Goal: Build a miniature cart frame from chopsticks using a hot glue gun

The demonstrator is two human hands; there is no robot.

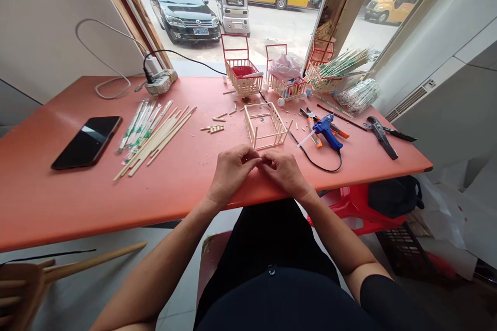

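My left hand [235, 168] and my right hand [284, 169] meet over the table's front edge, fingertips pinched together. Whatever sits between the fingers is too small or hidden to make out. Just beyond them stands an open box frame [267, 137] built from thin wooden sticks. Short cut stick pieces [213, 128] lie to its left. To its right, a blue hot glue gun [327, 130] rests on its side with a glue stick poking out of it. Beside the glue gun are orange-handled pliers [315, 137].
Wooden chopsticks [155, 142], wrapped chopsticks [140, 126] and a phone [87, 142] lie on the left of the red table [186, 191]. Small stick carts [244, 80] line the back near a power strip [161, 83]. A folding knife [382, 137] lies at right; the glue gun's cord crosses the table.
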